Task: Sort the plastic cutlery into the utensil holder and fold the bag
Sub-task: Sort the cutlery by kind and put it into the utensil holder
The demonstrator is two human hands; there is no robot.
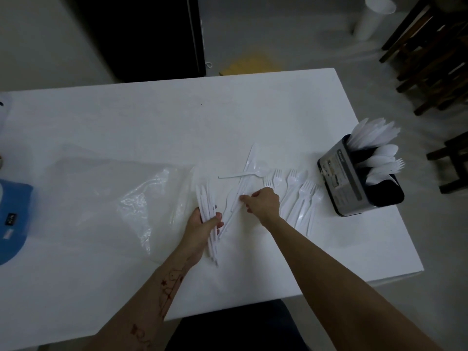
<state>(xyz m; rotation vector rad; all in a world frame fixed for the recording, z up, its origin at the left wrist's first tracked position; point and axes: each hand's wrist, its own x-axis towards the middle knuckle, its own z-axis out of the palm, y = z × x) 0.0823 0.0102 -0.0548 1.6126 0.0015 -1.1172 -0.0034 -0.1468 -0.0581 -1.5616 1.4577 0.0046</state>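
My left hand (202, 228) grips a bundle of white plastic knives (206, 201), their tips fanned away from me. My right hand (263, 201) pinches another white knife (234, 211) that lies among loose cutlery on the white table (152, 117). Several white forks (298, 196) lie in a row right of my right hand. A spoon (243, 174) and a knife lie crossed just beyond it. The dark utensil holder (352, 183) stands near the table's right edge, with knives, spoons and forks standing in its compartments. The clear plastic bag (121, 198) lies flat to the left.
A blue cloth item (12, 219) lies at the table's left edge. Dark wooden stools (435, 54) stand beyond the right side. A white cylinder (372, 19) stands on the floor at the back, and a dark cabinet (141, 34) rises behind the table.
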